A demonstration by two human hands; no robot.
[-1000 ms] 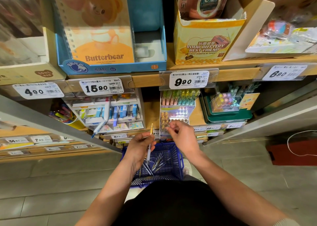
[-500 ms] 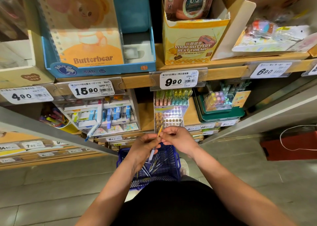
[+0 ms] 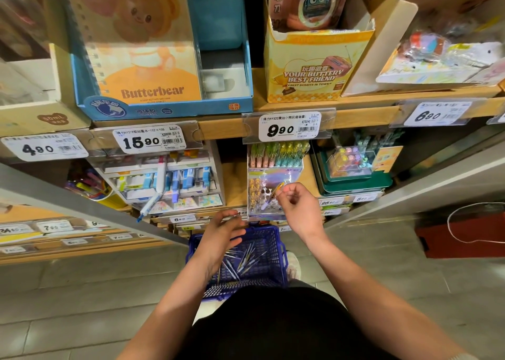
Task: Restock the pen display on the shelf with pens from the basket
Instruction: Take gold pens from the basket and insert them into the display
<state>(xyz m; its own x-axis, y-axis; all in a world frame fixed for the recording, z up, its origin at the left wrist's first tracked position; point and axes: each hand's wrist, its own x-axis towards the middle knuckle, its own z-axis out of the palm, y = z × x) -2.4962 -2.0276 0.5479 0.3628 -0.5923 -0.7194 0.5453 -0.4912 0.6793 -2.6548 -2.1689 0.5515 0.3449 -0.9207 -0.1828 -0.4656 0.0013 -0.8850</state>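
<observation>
Pen (image 3: pixel 273 195) pinched between right fingers (image 3: pixel 291 192) at display (image 3: pixel 274 174); left fingers (image 3: pixel 231 221) loosely spread, empty

Near rim of basket (image 3: pixel 281 247) behind dark shirt (image 3: pixel 273 329); lower labels (image 3: pixel 181 219) illegible

The basket (image 3: pixel 276 236) is deep blue plastic mesh, and the loose pens (image 3: pixel 243 261) in it are silvery blue. The pen display (image 3: pixel 276 173) has an iridescent holographic front under pink, green, yellow and teal pen caps (image 3: pixel 276 156). The pen (image 3: pixel 274 195) before it is yellow-orange above, purple below. Along the tan upper shelf (image 3: pixel 218 130) edge, the price tags (image 3: pixel 289 127) are white with black numerals.
</observation>
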